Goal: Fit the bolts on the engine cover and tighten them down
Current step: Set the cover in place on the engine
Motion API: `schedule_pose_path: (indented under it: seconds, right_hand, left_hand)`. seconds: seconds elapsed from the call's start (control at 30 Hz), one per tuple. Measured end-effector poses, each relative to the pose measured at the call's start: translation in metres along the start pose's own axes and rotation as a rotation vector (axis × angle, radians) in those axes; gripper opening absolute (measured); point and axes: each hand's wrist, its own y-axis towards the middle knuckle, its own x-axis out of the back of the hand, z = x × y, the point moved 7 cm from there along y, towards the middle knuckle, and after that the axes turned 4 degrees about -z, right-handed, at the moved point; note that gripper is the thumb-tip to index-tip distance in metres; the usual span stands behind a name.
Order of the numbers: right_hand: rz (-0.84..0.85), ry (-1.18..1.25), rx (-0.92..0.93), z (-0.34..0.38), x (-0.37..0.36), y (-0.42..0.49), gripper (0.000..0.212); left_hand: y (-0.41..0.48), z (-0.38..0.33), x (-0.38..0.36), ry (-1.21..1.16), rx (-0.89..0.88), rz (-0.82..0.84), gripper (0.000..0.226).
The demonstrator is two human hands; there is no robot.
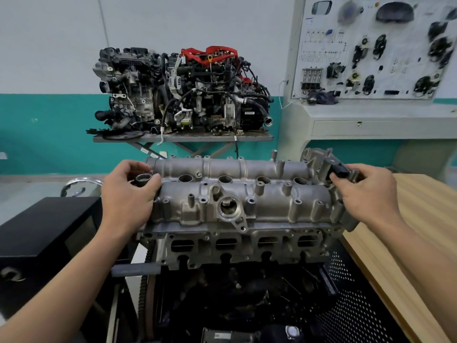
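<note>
The grey cast engine cover lies on top of the cylinder head in the middle of the view. My left hand grips the cover's left end, fingers curled round a round port there. My right hand grips the cover's right end, its fingers curled over a black sensor part. Several empty bolt holes show along the cover's edges. No loose bolts or tool are visible.
A wooden bench runs along the right. A black box stands at the left. Behind, a complete engine rests on a grey stand, and a display board of car parts stands at the back right. A perforated black guard sits below right.
</note>
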Motion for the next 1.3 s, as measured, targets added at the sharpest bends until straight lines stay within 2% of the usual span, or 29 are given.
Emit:
schedule_pose_path:
  seconds: [0.13,0.4,0.57,0.67,0.9,0.97,1.03,1.17,1.3]
  right_hand:
    - [0.004,-0.012,0.036,0.004,-0.002,0.007,0.012]
    - [0.07,0.017,0.022,-0.005,-0.013,0.027,0.041]
    - [0.084,0.04,-0.019,-0.01,-0.021,0.031,0.028]
    - [0.117,0.035,-0.036,-0.012,-0.022,0.028,0.002]
    - [0.121,-0.059,-0.133,0.009,-0.015,0.064,0.03]
    - [0.141,-0.085,-0.143,0.013,-0.012,0.065,0.026]
    - [0.151,-0.11,-0.106,0.01,-0.009,0.052,0.01]
    - [0.12,-0.076,-0.093,-0.001,-0.003,0.023,0.038]
    - [0.059,0.009,-0.117,-0.002,-0.004,0.018,0.034]
  left_hand:
    - [0.0,-0.002,-0.001,-0.006,-0.007,-0.027,0.013]
    - [-0.018,-0.008,0.005,0.0,-0.016,-0.109,0.019]
    - [-0.009,-0.009,0.002,-0.013,-0.006,-0.135,0.019]
    - [-0.001,-0.003,0.0,-0.047,0.022,-0.123,0.02]
    - [0.033,-0.014,0.0,-0.063,0.105,-0.102,0.037]
    - [0.037,-0.014,-0.001,-0.041,0.113,-0.093,0.039]
    - [0.027,-0.007,-0.001,-0.039,0.101,-0.086,0.038]
    - [0.01,0.008,-0.003,-0.014,0.034,-0.084,0.038]
    - [0.009,0.006,-0.002,-0.014,-0.008,-0.096,0.035]
